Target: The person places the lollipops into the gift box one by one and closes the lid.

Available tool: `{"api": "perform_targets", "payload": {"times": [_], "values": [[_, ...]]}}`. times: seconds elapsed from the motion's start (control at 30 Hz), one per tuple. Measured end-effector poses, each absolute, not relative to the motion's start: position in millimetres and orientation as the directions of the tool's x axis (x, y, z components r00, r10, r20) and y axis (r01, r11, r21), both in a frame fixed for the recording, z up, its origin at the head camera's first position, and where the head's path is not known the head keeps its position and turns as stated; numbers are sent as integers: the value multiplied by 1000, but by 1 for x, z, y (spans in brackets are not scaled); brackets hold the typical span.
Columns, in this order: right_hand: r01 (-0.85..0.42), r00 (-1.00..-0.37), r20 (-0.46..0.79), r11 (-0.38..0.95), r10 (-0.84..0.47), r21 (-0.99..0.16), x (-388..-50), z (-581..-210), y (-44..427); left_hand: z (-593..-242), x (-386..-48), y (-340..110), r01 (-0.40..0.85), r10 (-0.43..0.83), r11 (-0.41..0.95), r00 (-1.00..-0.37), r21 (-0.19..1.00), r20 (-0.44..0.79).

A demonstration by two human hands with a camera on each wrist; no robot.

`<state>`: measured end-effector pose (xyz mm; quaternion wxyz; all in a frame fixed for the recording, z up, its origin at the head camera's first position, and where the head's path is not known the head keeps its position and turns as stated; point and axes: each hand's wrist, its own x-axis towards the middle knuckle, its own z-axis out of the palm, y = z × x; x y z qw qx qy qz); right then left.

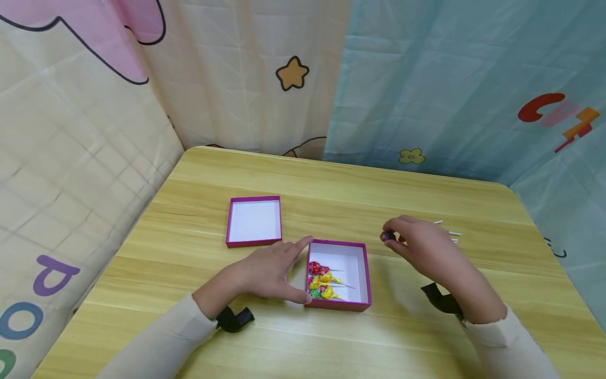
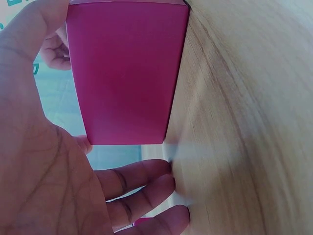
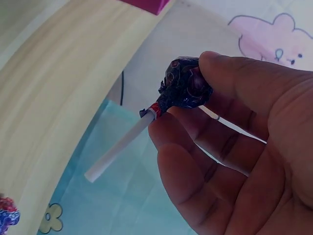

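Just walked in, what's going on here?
A person is handling lollipops at a table. The right hand pinches a dark-wrapped lollipop by its head, to the right of an open magenta box. The left hand rests against that box's left side. Red, yellow and green lollipops already lie inside it. What looks like its lid lies open side up, farther left. White sticks show just beyond the right hand.
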<state>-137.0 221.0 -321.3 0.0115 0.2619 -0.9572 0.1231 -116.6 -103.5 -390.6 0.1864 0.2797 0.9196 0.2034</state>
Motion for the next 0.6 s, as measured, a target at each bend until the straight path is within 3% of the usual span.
{"api": "perform_targets", "payload": {"times": [0.6], "values": [[-652,-758,134,740,-638,-165,-131,-314,184,-390,-117,-103,437,587,765,-775,473,-233]]}}
